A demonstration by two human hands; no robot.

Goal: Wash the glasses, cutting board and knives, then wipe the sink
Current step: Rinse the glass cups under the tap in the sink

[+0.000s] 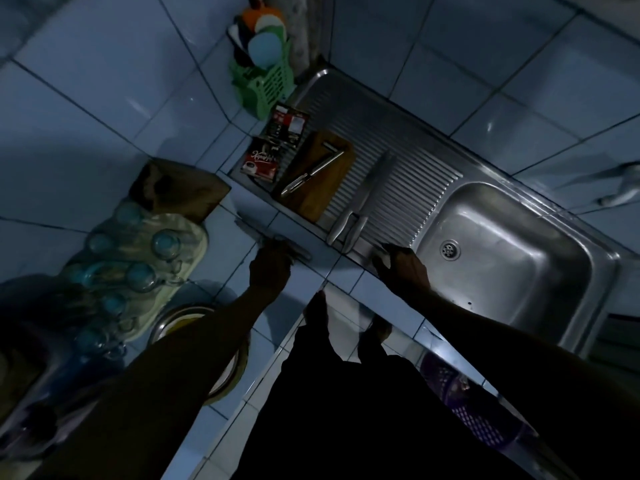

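On drainboard (pixel 408 174): two knives (pixel 360 206), one cutting board (pixel 318 174); left hand (pixel 270 268) fingers grip third knife (pixel 270 237); right hand (pixel 401 265) fingers unclear.

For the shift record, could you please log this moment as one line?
left hand: holds knife on counter | right hand: on drainboard edge, grip unclear | sink: empty | glasses: upturned on cloth
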